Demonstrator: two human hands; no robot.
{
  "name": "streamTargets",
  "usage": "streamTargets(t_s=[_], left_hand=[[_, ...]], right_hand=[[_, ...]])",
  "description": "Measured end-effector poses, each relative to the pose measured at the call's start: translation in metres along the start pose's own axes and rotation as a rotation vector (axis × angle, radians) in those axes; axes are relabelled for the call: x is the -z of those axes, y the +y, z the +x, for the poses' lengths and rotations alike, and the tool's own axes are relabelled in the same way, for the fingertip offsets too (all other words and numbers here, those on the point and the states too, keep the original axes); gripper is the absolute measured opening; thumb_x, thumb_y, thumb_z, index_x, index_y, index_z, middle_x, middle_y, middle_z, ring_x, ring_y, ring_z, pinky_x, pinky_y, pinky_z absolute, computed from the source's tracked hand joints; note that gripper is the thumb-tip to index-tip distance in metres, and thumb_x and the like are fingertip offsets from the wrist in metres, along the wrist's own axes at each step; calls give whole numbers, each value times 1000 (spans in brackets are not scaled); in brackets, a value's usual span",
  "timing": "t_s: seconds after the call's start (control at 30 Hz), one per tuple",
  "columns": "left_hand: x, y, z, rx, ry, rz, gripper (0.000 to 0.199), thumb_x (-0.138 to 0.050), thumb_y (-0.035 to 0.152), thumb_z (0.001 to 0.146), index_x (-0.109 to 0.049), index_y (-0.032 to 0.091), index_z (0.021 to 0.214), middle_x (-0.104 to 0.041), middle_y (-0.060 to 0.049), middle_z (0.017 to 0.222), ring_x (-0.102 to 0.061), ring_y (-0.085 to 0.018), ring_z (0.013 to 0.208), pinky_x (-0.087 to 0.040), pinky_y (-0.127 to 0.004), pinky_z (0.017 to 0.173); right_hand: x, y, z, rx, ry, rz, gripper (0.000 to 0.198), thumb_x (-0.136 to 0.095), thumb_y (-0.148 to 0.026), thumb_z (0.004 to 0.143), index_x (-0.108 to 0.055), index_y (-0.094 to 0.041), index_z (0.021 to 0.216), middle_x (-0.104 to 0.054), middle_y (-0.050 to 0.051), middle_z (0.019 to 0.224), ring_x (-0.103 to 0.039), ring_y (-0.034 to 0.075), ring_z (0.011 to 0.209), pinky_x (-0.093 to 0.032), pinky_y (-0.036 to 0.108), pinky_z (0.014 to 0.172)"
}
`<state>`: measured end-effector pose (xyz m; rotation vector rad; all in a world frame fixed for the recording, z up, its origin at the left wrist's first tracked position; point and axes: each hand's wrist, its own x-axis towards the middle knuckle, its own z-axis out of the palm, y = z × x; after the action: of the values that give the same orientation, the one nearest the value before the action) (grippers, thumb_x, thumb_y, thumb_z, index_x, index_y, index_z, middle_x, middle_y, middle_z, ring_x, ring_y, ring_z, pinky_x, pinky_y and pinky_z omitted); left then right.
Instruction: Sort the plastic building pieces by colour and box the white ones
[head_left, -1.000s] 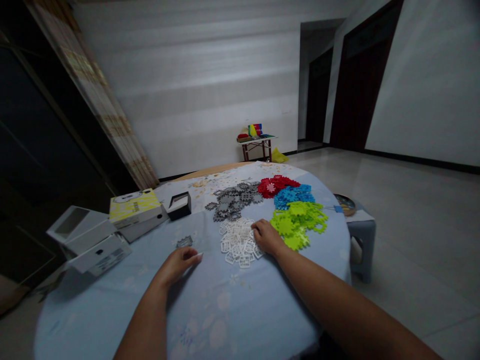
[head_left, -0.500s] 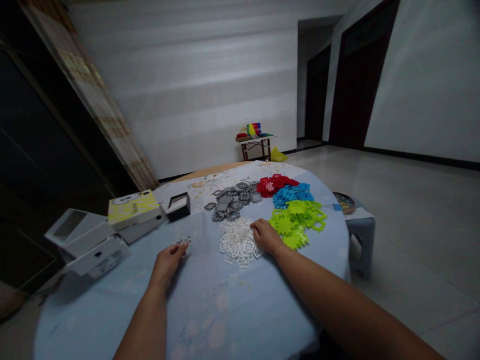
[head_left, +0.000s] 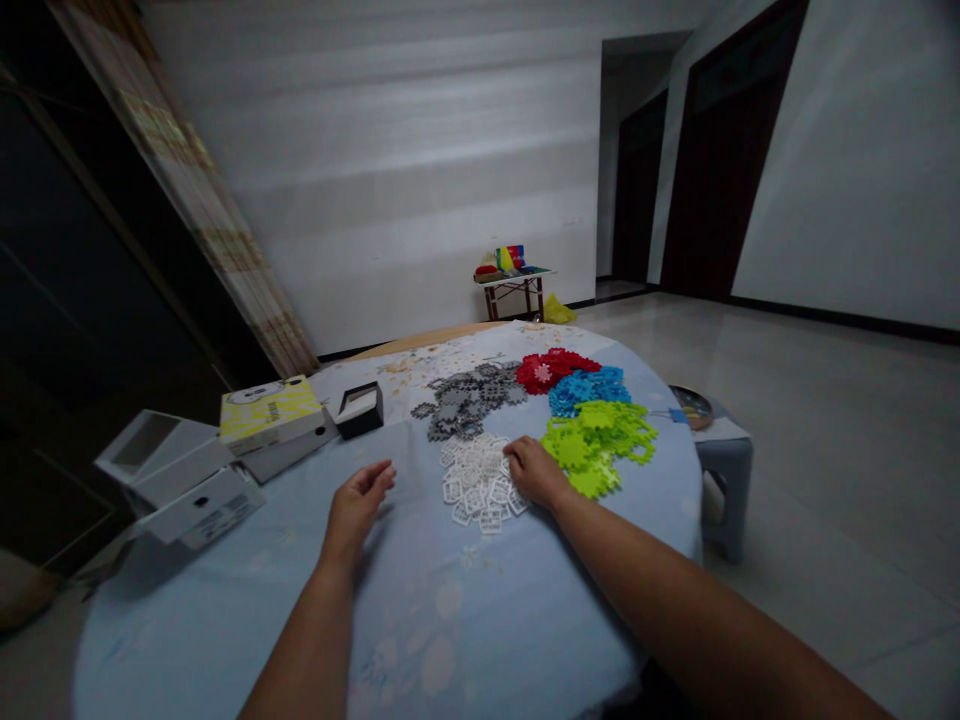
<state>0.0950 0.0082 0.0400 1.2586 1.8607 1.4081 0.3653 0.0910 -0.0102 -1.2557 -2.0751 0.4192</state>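
Observation:
A heap of white lattice plastic pieces (head_left: 480, 480) lies on the blue-covered table. My right hand (head_left: 536, 470) rests on its right edge, fingers bent together on the white pieces. The exact grip is partly hidden. To the left of the heap, apart from it, my left hand (head_left: 358, 505) hovers low over the cloth with thumb and fingers curled together. Whatever those fingers hold, if anything, cannot be seen. Grey gear-shaped pieces (head_left: 469, 395) lie behind the white heap. Lime-green gear pieces (head_left: 592, 445) spread right beside my right hand.
Blue pieces (head_left: 589, 388) and red pieces (head_left: 555, 368) are heaped farther back. On the left stand a yellow-and-white box (head_left: 274, 415), an open white box (head_left: 169, 460) and a small black box (head_left: 358, 410). A grey stool (head_left: 724, 460) holding a round dish adjoins the table's right edge.
My left hand has lifted slightly and moved right; the pale lattice piece seen at its fingertips no longer shows. My right hand stays at the white heap. The view has shifted a little.

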Motion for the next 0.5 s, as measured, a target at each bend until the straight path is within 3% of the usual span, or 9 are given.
streamTargets(t_s=[0.1, 0.17, 0.37, 0.5], left_hand=[[20, -17, 9, -44, 218, 158, 47, -60, 49, 65, -66, 14, 96, -71, -10, 92, -64, -23, 87, -49, -34, 79], [29, -26, 14, -63, 281, 251, 43, -56, 45, 67, -66, 14, 96, -70, -11, 94, -64, -24, 88, -48, -34, 81], [33, -45, 21, -81, 198, 418, 40, -56, 43, 65, -68, 14, 91, -71, -12, 90, -64, -26, 86, -47, -35, 80], [30, -50, 20, -60, 176, 535, 44, -61, 44, 63, -68, 19, 98, -70, -13, 103, -59, -30, 103, -44, -37, 84]], right_hand=[[0, 0, 0, -2, 1, 1, 23, -45, -14, 86, -64, -15, 98, -61, 9, 101, -52, 17, 99, -37, 27, 90], [0, 0, 0, -1, 1, 3, 23, -45, -13, 85, -64, -15, 97, -61, 9, 101, -52, 17, 98, -37, 26, 89], [0, 0, -1, 7, 7, 10, 23, -45, -14, 85, -64, -13, 98, -61, 10, 100, -52, 17, 98, -37, 26, 89], [1, 0, -1, -1, 2, 7, 22, -45, -13, 85, -64, -14, 97, -61, 9, 100, -53, 17, 98, -37, 26, 89]])
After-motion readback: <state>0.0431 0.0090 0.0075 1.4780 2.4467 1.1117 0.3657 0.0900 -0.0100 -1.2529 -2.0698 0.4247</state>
